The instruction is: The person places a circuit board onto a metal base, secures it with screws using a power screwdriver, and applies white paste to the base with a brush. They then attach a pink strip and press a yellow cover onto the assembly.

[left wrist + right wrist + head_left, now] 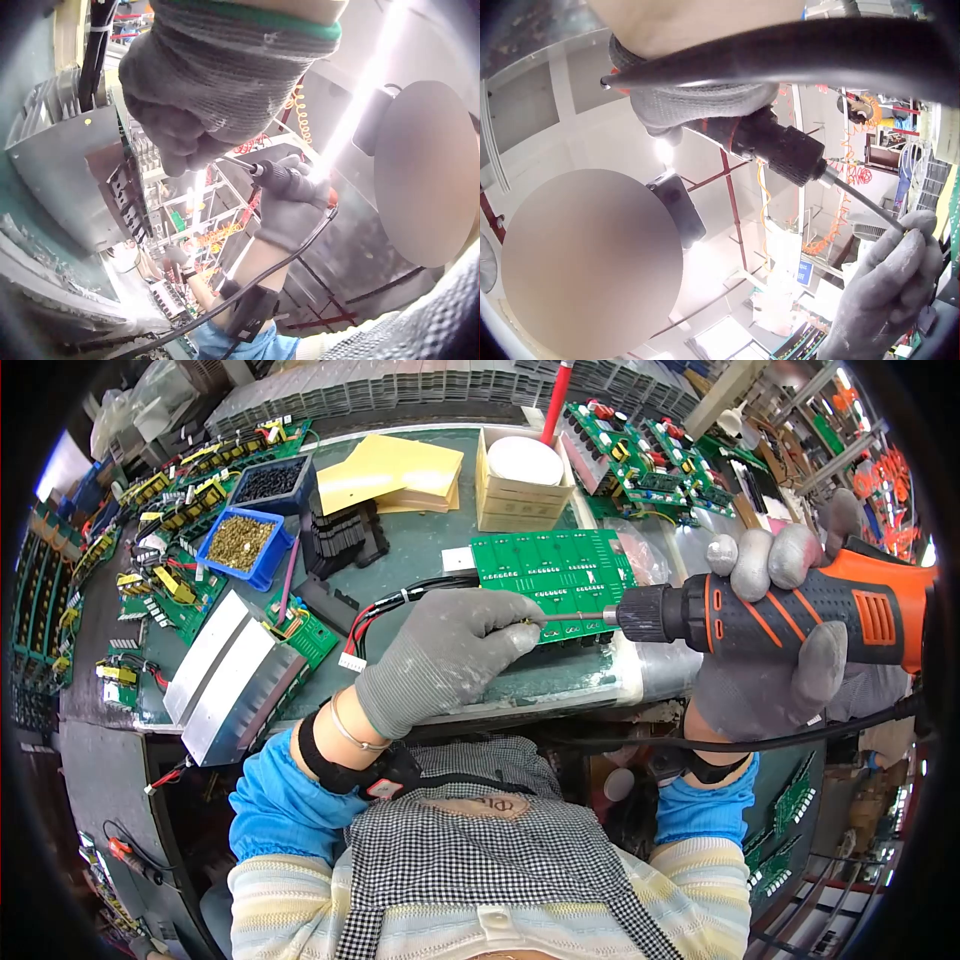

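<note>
Both hands wear grey gloves. My right hand point(760, 695) grips an orange and black power drill point(875, 615), held level and pointing left. From its black chuck a long steel driver bit point(580, 617) reaches to my left hand point(440, 650), whose thumb and forefinger pinch at the bit's tip. A tiny brass-coloured speck shows between those fingertips in the right wrist view; I cannot tell whether it is a screw. Beneath the bit lies a green circuit board point(550, 565) on the bench. Red and black wires point(385, 605) with a white plug run out beside the left hand.
A blue bin point(265, 572) of small brass-coloured screws stands at the left, near silver heat sinks point(235, 670). Yellow sheets point(420, 465) and a wooden box point(500, 505) stand behind the board. The drill's black cable point(800, 735) crosses the right forearm.
</note>
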`<state>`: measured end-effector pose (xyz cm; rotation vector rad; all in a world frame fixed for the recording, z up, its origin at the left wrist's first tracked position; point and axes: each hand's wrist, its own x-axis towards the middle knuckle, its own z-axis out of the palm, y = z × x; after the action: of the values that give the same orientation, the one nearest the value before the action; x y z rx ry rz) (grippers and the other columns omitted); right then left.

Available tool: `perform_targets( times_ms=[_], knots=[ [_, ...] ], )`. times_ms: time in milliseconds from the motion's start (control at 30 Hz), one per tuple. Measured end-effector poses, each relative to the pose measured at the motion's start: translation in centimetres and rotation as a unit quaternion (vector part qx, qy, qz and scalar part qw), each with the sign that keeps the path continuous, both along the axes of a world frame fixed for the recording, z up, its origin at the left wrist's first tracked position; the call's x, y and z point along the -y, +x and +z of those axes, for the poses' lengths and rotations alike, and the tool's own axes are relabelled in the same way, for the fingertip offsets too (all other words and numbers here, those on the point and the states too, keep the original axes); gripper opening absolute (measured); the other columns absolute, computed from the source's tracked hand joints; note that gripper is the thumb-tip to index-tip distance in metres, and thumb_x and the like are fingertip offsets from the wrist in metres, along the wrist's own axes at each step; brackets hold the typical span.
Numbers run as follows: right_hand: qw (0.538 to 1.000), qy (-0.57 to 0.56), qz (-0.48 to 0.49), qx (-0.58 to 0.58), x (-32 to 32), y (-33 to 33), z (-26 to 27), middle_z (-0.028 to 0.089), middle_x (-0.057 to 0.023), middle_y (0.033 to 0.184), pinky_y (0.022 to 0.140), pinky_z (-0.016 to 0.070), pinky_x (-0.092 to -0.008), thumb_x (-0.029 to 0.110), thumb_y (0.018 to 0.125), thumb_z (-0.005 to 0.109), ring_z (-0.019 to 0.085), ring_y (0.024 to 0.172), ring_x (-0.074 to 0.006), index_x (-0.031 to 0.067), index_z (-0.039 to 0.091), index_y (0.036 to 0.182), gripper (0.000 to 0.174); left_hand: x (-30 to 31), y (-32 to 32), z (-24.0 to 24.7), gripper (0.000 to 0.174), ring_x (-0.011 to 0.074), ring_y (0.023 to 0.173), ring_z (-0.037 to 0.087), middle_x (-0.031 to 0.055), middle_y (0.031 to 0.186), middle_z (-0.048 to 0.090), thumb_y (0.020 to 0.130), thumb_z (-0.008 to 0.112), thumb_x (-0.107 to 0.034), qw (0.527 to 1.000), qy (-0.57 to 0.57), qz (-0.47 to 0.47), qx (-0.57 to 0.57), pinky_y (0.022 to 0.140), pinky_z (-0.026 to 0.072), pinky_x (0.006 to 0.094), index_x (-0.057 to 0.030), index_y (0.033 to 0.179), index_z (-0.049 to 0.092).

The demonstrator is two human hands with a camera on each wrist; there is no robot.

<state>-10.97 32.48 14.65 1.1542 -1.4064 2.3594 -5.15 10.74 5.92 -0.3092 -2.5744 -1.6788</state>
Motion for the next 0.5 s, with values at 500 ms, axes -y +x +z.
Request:
perform_targets(
  times_ms=[500],
  knots=[
    [0.998, -0.032, 0.003, 0.054, 1.0, -0.3, -0.7, 0.056, -0.0106, 0.108, 0.101, 0.0459, -0.0485, 0.025, 0.094, 0.062, 0.057, 0.095, -0.0225, -0.0007, 0.033, 0.145, 0.064, -0.2, 0.6, -0.9, 0.023, 0.0258, 0.076, 0.069, 0.0154, 0.085, 0.07, 0.088, 0.069, -0.015, 0.984, -0.119, 0.104, -0.083, 0.069, 0.0529, 0.0338, -0.0009, 0.105, 0.071]
  ],
)
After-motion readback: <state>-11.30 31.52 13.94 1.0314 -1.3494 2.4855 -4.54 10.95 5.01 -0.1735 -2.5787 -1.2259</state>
